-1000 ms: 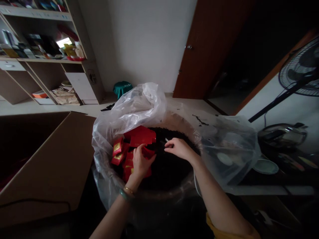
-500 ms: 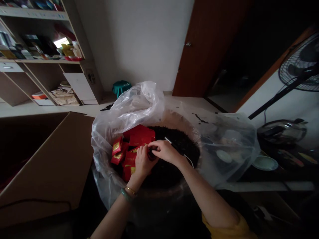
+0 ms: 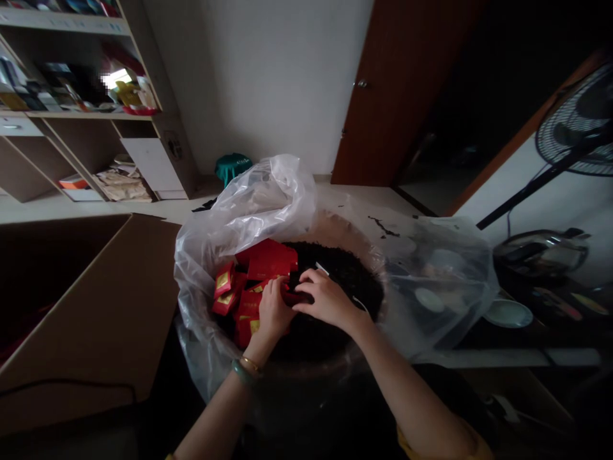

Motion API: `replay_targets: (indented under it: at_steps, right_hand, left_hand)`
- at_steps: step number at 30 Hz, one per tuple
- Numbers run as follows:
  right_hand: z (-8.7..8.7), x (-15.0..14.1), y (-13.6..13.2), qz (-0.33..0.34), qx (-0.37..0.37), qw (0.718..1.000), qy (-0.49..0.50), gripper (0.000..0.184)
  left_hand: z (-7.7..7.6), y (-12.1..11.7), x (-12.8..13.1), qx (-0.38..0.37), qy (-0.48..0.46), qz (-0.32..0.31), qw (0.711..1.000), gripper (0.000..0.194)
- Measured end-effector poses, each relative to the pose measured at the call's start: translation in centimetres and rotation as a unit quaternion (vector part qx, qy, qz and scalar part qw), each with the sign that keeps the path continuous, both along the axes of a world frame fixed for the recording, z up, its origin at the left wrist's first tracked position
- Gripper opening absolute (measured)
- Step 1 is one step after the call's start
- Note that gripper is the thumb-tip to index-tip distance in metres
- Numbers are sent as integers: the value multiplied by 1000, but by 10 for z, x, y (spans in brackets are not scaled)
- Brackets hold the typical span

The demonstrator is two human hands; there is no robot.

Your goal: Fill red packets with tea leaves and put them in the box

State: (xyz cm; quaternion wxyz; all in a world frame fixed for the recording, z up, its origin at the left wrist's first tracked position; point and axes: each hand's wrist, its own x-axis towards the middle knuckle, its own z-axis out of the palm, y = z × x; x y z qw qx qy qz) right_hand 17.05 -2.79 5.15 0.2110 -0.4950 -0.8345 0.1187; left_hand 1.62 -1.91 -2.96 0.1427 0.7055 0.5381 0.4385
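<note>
My left hand [image 3: 274, 312], with a green bangle and a gold bracelet at the wrist, is closed round a small red packet [image 3: 297, 298], mostly hidden by the fingers. From the right, my right hand [image 3: 325, 299] curls its thumb and fingers about the packet's other end. Both hands are over a round tub [image 3: 335, 225] lined with clear plastic [image 3: 249, 214]. Dark loose leaves [image 3: 352, 271], like tea, fill it. Several red packets with gold labels [image 3: 230, 295] lie on the leaves at the left, beside a larger red piece [image 3: 268, 259].
An open cardboard box [image 3: 115, 306] stands left of the tub. The plastic liner [image 3: 440, 281] spreads right, towards a dark table with a bowl [image 3: 508, 314] and a kettle-like pot [image 3: 546, 249]. A fan [image 3: 579, 121], shelves [image 3: 71, 117] and a brown door [image 3: 383, 96] are farther off.
My right hand's fingers have spread apart and shifted slightly right, showing more of the red packet. My left hand has stayed in nearly the same place.
</note>
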Motion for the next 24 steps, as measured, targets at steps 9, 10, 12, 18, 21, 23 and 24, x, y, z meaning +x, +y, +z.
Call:
replay_targets:
  at_steps: [9,10,12,18,21,23,24]
  right_hand:
    - [1,-9,12,15,-66,989,-131,22]
    - [3,-7,12,17,-57,989,-133,20]
    - [5,-4,11,13,-32,990,-136,17]
    - [4,-6,11,0,-36,984,-174,22]
    - [1,-9,13,-7,-34,988,-148,20]
    - [-2,-10,15,-22,-19,996,-90,14]
    - [-4,-10,17,-32,-9,998,-47,10]
  left_hand:
    - [48,13,-37,84,218,-168,958,22]
    - [54,17,-42,74,247,-173,951,21]
    - [63,24,-48,53,288,-175,940,21]
    - [68,28,-48,40,303,-175,936,16]
    - [59,26,-43,9,217,-192,957,11]
    - [51,26,-39,-31,105,-201,974,14]
    - [47,27,-36,-51,30,-201,978,20]
